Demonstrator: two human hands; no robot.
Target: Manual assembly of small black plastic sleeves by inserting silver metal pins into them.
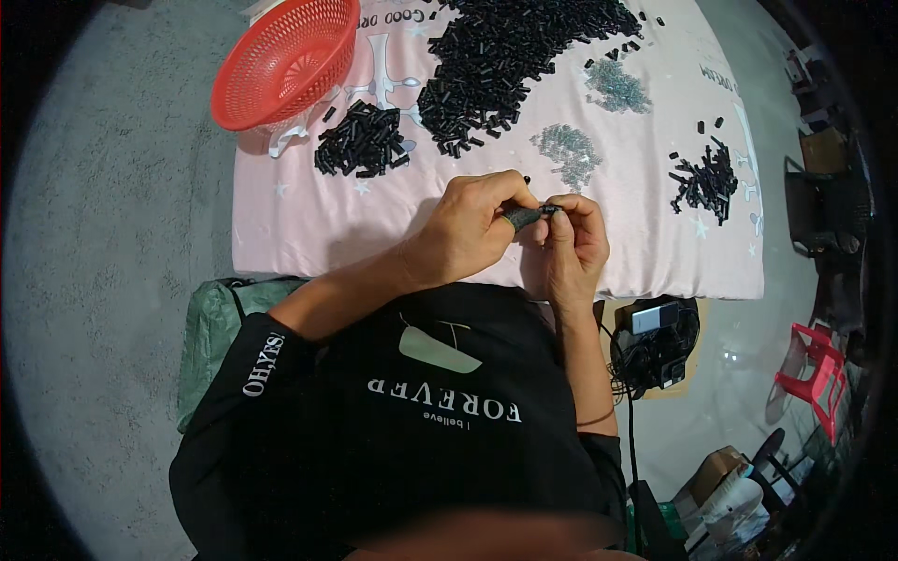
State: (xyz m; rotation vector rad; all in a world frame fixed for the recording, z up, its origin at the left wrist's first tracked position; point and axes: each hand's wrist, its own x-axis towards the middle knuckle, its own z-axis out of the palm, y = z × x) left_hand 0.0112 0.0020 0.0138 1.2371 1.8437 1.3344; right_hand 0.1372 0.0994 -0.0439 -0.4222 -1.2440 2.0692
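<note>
My left hand point(472, 224) and my right hand point(578, 245) meet close together above the near part of the cloth-covered table. Between their fingertips is a small black cylindrical piece point(552, 210), with fingers of both hands closed on it. A dark, rough-looking sleeve or wrap point(521, 219) is at the fingertips of my left hand; whether it is worn or held I cannot tell. Just beyond the hands lies a heap of small clear pieces point(571, 154). To the left is a small pile of short black cylinders point(363, 140).
A large heap of black cylinders point(486, 75) spreads over the far middle of the pink printed cloth point(374, 229). A second clear heap point(617, 86) and a pile of smaller black pieces point(708, 182) lie to the right. A red basket point(290, 65) tilts at the far left.
</note>
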